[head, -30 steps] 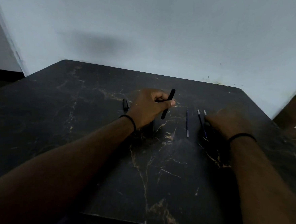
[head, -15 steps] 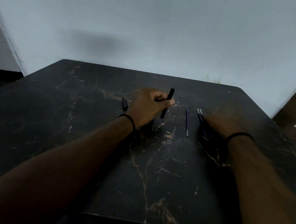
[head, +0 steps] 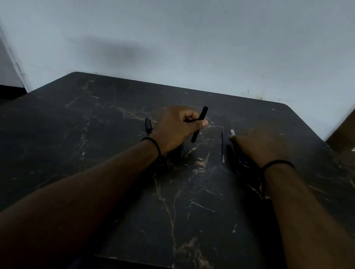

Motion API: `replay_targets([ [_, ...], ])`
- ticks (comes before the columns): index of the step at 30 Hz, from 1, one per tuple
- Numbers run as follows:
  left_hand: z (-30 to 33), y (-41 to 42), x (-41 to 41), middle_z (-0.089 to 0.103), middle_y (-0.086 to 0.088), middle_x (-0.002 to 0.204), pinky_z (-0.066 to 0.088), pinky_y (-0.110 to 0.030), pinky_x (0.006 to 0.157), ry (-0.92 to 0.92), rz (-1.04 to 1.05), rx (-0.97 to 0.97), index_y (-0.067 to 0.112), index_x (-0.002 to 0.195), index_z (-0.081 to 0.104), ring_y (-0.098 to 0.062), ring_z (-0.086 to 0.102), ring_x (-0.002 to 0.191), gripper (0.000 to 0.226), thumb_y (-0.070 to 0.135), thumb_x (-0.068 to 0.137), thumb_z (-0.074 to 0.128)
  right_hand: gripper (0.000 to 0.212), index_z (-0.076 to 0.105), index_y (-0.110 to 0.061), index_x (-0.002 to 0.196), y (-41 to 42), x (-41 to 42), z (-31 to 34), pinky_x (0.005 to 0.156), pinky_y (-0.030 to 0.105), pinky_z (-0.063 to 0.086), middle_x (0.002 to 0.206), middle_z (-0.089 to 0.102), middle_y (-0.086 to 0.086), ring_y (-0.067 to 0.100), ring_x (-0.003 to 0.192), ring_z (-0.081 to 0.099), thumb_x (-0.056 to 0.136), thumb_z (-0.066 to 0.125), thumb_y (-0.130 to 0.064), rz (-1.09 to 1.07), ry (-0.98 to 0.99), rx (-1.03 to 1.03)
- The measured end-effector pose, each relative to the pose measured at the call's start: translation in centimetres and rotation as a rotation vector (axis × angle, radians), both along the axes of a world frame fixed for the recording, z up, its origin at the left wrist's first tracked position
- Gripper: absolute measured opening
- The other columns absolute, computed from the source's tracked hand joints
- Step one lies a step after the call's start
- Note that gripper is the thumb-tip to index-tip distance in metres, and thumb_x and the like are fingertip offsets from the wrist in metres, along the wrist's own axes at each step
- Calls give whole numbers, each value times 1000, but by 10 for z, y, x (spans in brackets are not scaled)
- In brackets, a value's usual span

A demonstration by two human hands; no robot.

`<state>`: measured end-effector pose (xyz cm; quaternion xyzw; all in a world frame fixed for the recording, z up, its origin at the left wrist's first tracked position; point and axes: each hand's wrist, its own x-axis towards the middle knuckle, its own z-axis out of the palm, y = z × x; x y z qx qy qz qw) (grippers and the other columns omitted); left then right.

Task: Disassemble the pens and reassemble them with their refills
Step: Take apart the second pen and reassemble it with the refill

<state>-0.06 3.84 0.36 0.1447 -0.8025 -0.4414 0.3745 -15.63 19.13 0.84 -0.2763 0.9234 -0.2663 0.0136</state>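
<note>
The left hand (head: 177, 128) pinches a black barrel (head: 199, 124) mid-length, tilted above the table (head: 106, 171). The right hand (head: 260, 144) covers refills (head: 222, 147) (grasp unclear). Refills look thin, light, bendy; take one near the tip.

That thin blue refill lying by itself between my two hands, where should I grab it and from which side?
Pinch the blue refill near its middle, from above, with the right hand, which is nearest. It lies flat on the table, pointing away from you, so only its top and long sides are open.
</note>
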Motion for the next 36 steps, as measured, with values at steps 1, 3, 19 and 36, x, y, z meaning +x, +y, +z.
replay_targets([
  [1,0,0,0,74,-13,78,57,-50,73,0,-2,-1,18,81,75,-38,68,77,5,23,84,76,34,72,-14,95,0,2,1,88,43,54,103,69,13,36,97,65,82,68,-45,1,0,10],
  [3,0,0,1,73,-13,77,57,-51,73,-4,-5,1,18,80,75,-38,67,76,7,23,84,75,28,70,-12,89,0,5,2,82,41,56,100,69,15,37,93,66,81,68,-39,-3,33,55],
  [19,0,-1,1,74,-13,81,56,-54,76,-9,-4,7,15,84,76,-38,69,80,8,23,84,75,24,71,-13,92,-5,7,3,84,45,57,100,68,13,34,92,65,73,67,-27,25,27,88],
  [36,-1,-4,1,76,-2,81,60,-37,78,-17,-2,-9,22,83,76,-22,72,79,3,26,84,75,32,67,-9,115,1,7,4,95,40,49,122,65,17,36,109,60,95,57,-32,52,103,56],
])
